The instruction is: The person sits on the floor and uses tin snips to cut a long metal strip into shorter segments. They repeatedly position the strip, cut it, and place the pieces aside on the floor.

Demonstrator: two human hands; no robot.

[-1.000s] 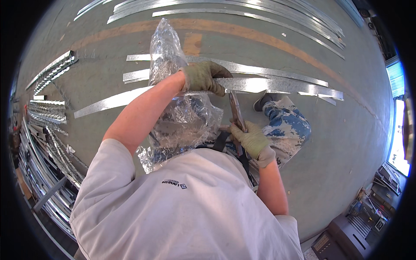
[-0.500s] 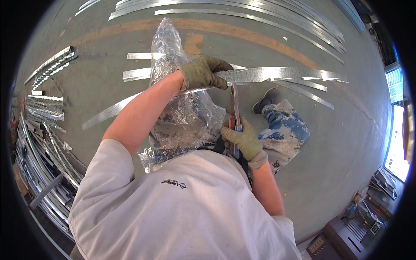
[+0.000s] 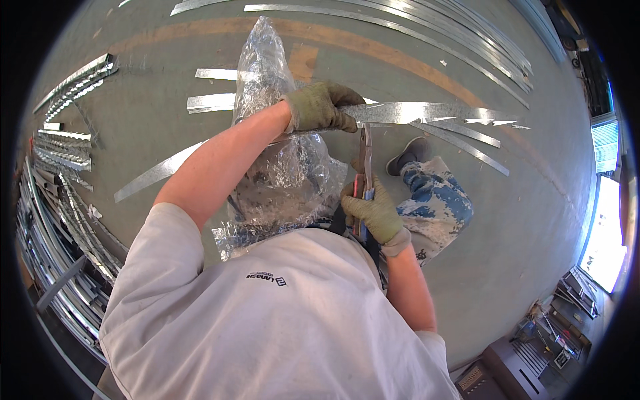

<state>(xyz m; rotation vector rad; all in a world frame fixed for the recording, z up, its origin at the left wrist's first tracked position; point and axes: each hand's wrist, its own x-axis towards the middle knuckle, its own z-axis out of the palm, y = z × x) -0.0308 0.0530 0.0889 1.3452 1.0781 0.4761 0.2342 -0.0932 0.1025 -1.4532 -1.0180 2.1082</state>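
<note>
My left hand (image 3: 323, 109), in an olive work glove, is closed over a long thin strip of shiny sheet metal (image 3: 427, 112). The strip runs across in front of me, passing over my legs on both sides of the hand. Below it, my gloved right hand (image 3: 375, 212) is wrapped round the handles of tin snips (image 3: 365, 157) with red and blue grips. The snips point away from me, and their jaws meet the strip's near edge just right of my left hand. Whether the blades have bitten into the metal I cannot tell.
Clear crinkled plastic (image 3: 263, 67) covers my left leg; my right shoe (image 3: 408, 155) stands on the floor. Short metal strips (image 3: 212, 103) lie beyond the plastic, longer ones (image 3: 400, 30) farther off. Perforated strips and metal profiles (image 3: 57, 247) are heaped at left.
My left hand and the strip have shifted slightly right relative to my body. The right hand keeps its hold on the snips, whose jaws stay at the strip's edge. The view has moved slightly.
</note>
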